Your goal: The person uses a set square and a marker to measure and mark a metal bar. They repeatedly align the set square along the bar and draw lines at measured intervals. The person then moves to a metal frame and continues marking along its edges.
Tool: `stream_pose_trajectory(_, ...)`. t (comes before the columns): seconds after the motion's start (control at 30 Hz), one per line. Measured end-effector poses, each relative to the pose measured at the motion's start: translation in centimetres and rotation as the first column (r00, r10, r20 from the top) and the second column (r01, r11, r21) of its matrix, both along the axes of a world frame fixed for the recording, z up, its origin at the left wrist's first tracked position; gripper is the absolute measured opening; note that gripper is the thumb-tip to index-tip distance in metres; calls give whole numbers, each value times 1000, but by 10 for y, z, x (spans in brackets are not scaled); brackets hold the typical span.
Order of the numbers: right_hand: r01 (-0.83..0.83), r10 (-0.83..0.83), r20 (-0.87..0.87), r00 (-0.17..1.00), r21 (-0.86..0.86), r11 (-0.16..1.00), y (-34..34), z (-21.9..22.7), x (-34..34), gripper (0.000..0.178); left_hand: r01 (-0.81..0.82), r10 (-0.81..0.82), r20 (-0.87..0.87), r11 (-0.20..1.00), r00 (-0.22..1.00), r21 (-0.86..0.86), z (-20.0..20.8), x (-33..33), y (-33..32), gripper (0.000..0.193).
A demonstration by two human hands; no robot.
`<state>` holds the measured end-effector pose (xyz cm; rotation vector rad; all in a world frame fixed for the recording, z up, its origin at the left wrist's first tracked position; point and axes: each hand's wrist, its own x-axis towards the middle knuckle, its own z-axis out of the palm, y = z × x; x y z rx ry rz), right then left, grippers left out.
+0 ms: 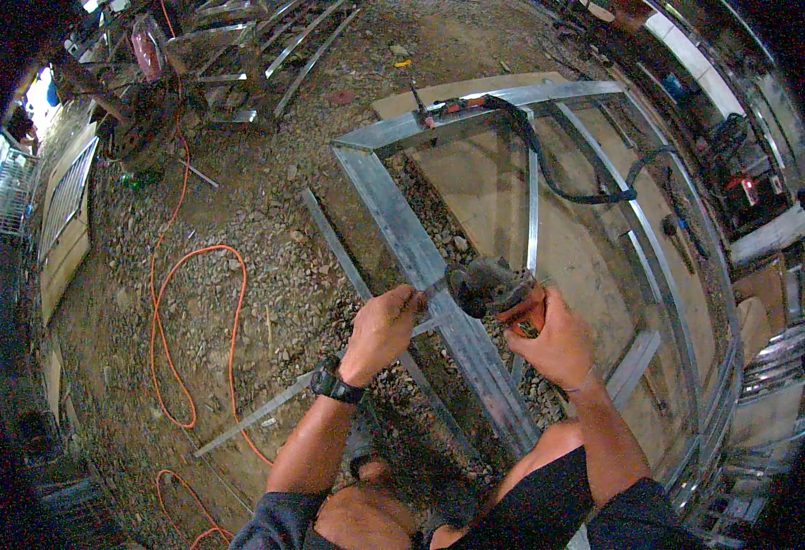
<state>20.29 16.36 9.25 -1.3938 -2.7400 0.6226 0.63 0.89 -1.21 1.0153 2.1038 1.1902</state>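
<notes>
My right hand (556, 341) is wrapped round the orange body of an angle grinder (523, 314). The grinder's dark head and guard (490, 282) lie over the grey metal frame bar (402, 220), close to my left hand. Whether the disc touches metal, I cannot tell. My left hand (386, 332), with a black watch on its wrist, rests at the bar's left edge. Its fingers are pinched together, and what lies between them is too small to make out. The bar belongs to a large welded frame of metal tubes (595, 89) lying on the ground.
An orange cord (238, 312) loops over the gravel on the left. A dark cable (549, 179) with an orange-handled clamp (457, 107) lies across the frame. Loose metal strips (329, 240) lie beside it. Brown boards (494, 202) are under the frame. More metal frames (306, 60) lie far off.
</notes>
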Motion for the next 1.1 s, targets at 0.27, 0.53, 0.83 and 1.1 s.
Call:
stream_pose_trajectory(0.27,-47,50,-91,995,32,998,1,-9,6,61,-49,49,13,998,999,38,5,-9,-1,28)
stream_pose_trajectory(0.53,-79,-2,-246,969,-317,945,17,-12,14,51,-67,61,41,984,997,167,8,-5,0,27)
stream_pose_trajectory(0.83,-214,31,-339,940,-516,830,28,-23,12,34,-33,23,52,980,998,199,-5,5,2,27)
stream_pose_trajectory(1.1,-111,-32,-235,971,-569,815,21,-21,2,35,-59,37,99,972,994,226,-10,2,-7,27)
